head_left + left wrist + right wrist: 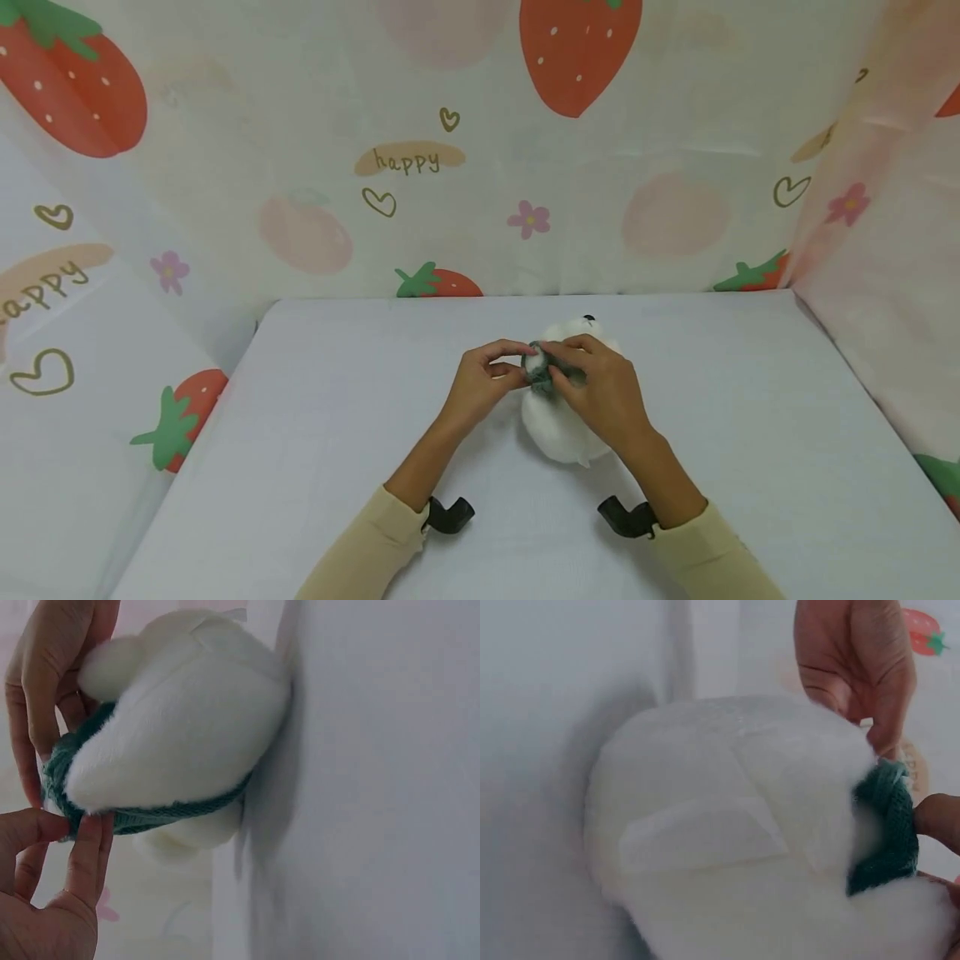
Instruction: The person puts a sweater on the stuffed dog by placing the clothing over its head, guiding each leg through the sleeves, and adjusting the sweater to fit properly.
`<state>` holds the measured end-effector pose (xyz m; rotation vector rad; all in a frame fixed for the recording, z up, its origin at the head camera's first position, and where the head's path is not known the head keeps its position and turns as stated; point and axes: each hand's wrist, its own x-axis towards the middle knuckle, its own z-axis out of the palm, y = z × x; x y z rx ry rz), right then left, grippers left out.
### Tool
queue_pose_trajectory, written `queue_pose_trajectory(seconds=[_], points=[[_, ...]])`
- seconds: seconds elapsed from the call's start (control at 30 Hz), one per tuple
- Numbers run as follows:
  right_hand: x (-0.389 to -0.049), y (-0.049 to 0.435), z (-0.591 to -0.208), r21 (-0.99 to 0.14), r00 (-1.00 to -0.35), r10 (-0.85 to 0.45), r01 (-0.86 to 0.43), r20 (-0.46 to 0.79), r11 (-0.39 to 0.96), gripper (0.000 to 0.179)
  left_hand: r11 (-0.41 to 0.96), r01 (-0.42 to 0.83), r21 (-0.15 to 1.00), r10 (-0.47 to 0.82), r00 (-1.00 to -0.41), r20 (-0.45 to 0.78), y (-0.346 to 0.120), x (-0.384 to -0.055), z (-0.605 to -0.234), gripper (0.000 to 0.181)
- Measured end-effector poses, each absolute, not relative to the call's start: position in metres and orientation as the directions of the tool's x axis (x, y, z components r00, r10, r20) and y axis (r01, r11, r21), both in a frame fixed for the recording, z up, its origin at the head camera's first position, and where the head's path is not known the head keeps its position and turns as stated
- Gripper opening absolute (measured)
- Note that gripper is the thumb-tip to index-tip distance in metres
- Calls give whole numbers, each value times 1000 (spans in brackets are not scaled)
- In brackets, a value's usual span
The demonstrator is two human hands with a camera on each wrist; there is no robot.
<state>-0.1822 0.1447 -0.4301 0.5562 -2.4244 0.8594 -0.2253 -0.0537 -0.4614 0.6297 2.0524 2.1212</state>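
A white plush toy (pixel 561 429) lies on the table, its dark nose (pixel 588 317) at the far end. Around part of it is a green knitted garment (pixel 540 382), bunched up at one side. My left hand (pixel 486 375) pinches the knit's edge between thumb and fingers, plain in the left wrist view, where the band (pixel 180 810) runs across the fluffy body (pixel 187 720). From the other side my right hand (pixel 606 387) pinches the same green knit (pixel 889 832). The right hand hides much of the toy's upper part in the head view.
A white cloth covers the table (pixel 337 367). Behind it hangs a backdrop (pixel 480 208) printed with strawberries, hearts and flowers, which continues along both sides. Black curved pieces (pixel 452 517) sit at both wrists. A white tag (pixel 701 836) lies on the plush.
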Motion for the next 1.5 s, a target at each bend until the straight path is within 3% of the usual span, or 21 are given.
queue_pose_trajectory(seconds=[0.23,0.47,0.6,0.97,1.23,1.33,1.5], points=[[-180,139,-432,-425,-755,-156,-513,637,746,28,-34,202,979,370,-907,200,-52,-224,-461,33],[-178,133,-431,-532,-829,-76,-423,554,733,27,12,164,986,321,-935,151,-49,-219,-456,37],[-182,134,-435,-591,-838,-64,-434,541,680,24,16,143,990,297,-946,132,-49,-221,-461,37],[-186,138,-440,-704,-883,-39,-398,467,587,23,-153,-161,975,309,-945,-108,-49,-228,-474,37],[-185,137,-440,-715,-913,-17,-330,407,616,21,-150,-259,954,367,-911,-189,-46,-231,-484,39],[-185,138,-439,-711,-913,-55,-351,404,609,20,-94,-241,966,401,-897,-184,-50,-234,-485,39],[-185,155,-423,-753,-917,-121,-382,379,536,17,60,-90,994,419,-902,-106,-67,-239,-472,40]])
